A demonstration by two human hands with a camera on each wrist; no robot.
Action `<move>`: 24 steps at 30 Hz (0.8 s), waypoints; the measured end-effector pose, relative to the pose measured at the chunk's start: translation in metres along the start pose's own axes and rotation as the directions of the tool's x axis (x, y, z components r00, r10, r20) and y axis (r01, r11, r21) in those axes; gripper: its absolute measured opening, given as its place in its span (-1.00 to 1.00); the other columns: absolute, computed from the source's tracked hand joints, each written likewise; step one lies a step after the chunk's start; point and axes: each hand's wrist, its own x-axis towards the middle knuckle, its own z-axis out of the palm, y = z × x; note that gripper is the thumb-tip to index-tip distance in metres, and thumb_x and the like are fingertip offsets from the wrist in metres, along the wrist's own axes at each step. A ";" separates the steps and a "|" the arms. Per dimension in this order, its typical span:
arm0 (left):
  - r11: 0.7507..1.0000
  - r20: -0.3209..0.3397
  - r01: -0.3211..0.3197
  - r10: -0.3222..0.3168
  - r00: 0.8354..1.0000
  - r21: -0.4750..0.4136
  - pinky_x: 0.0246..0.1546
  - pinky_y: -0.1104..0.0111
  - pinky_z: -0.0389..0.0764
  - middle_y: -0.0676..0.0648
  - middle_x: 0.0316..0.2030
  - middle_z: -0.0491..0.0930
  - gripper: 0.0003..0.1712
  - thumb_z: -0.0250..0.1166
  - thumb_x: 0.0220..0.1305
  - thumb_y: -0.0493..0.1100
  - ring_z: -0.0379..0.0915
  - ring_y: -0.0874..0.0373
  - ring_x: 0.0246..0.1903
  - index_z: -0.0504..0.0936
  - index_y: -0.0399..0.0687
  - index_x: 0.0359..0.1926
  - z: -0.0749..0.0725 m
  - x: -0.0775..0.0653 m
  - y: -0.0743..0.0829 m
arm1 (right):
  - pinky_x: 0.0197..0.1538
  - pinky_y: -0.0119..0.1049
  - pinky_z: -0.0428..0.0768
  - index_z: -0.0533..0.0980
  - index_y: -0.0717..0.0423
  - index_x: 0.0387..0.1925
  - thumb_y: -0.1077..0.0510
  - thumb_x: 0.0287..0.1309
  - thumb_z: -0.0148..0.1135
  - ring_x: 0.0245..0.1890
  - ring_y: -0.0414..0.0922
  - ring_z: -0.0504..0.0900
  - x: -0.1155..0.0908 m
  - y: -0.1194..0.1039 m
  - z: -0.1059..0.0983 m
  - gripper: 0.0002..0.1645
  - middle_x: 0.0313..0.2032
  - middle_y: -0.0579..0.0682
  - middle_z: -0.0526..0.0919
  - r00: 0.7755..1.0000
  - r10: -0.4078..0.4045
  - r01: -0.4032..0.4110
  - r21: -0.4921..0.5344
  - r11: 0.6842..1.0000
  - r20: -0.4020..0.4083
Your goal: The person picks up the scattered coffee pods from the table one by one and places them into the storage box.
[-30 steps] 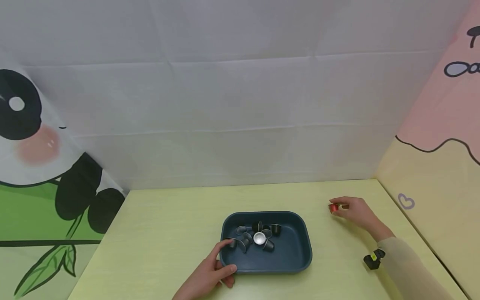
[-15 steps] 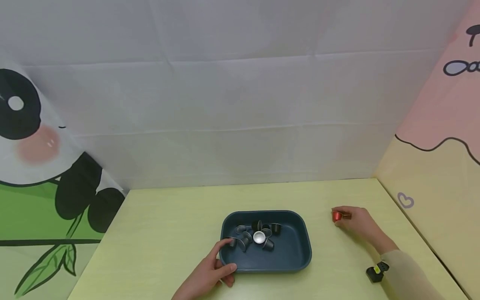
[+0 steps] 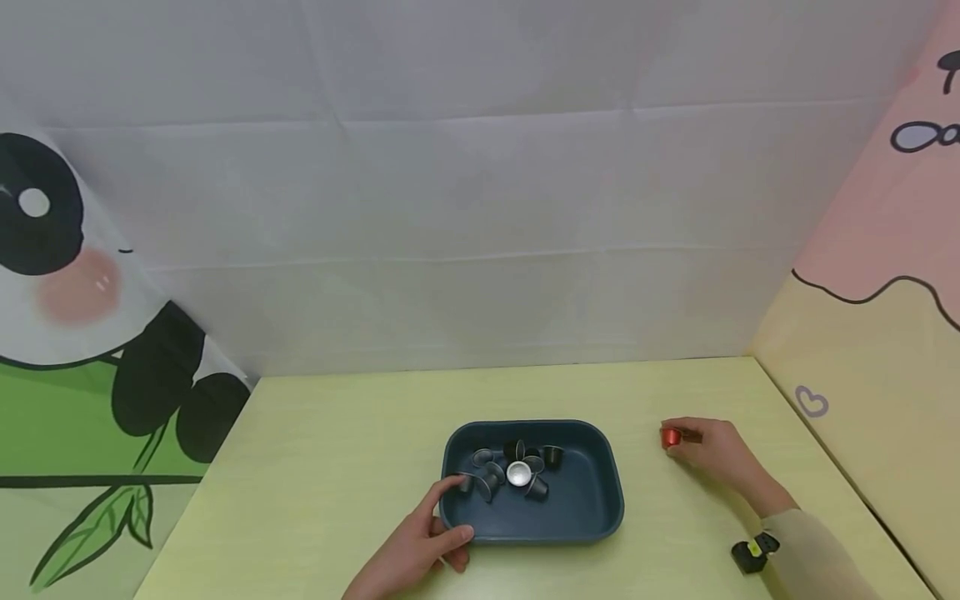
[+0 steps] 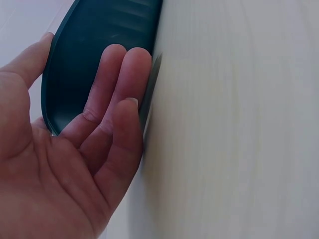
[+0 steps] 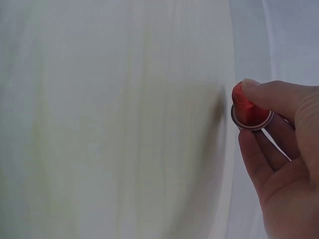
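Observation:
In the head view, my right hand [image 3: 708, 446] pinches a red coffee capsule [image 3: 671, 437] above the right part of the table. The right wrist view shows the thumb on the body of the capsule [image 5: 249, 109] and fingers by its silver rim. My left hand [image 3: 416, 542] holds the near left corner of a dark blue tray [image 3: 585, 525]. Its index finger reaches over the left rim, and its thumb is at the front rim. In the left wrist view, several fingertips [image 4: 134, 59] lie against the tray's outer wall [image 4: 124, 25].
Several dark and grey coffee capsules [image 3: 536, 489] lie in the tray's left and middle part, one showing its silver lid [image 3: 518, 474]. The pale yellow table [image 3: 337, 450] meets a white cloth backdrop [image 3: 480, 317] behind and a printed panel [image 3: 862, 358] at right.
My right hand has come nearer to me with the red coffee capsule, mostly in the first half second. The left hand and the tray keep their places.

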 end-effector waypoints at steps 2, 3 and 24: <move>1.000 -0.001 -0.001 0.001 1.000 -0.003 -0.40 0.26 0.54 -0.17 -0.50 0.68 -0.25 0.27 0.42 -0.02 0.69 -0.11 -0.44 0.13 0.25 0.50 0.000 0.000 0.000 | -0.11 -0.15 0.62 0.68 0.20 -0.02 0.25 0.05 0.50 -0.11 0.11 0.69 0.000 -0.001 -0.001 -0.60 -0.09 0.18 0.71 1.000 -0.007 0.007 0.005 1.000 -0.002; 1.000 -0.002 -0.001 0.001 1.000 -0.005 -0.40 0.27 0.53 -0.17 -0.50 0.68 -0.25 0.28 0.41 -0.02 0.69 -0.11 -0.44 0.13 0.25 0.49 0.000 0.000 0.000 | -0.10 -0.14 0.62 0.68 0.20 -0.02 0.24 0.05 0.50 -0.10 0.11 0.69 0.000 -0.002 -0.001 -0.60 -0.08 0.18 0.71 1.000 -0.011 0.011 0.007 1.000 -0.002; 0.999 -0.014 0.031 -0.031 0.999 0.007 -0.48 0.26 0.44 -0.16 -0.49 0.68 -0.26 0.27 0.41 0.00 0.69 -0.10 -0.45 0.13 0.29 0.49 0.001 0.001 0.000 | -0.09 -0.11 0.65 0.67 0.15 0.01 0.31 0.00 0.53 -0.12 0.08 0.72 0.008 -0.037 -0.013 -0.54 -0.08 0.05 0.74 0.979 -0.189 0.191 0.020 0.981 -0.072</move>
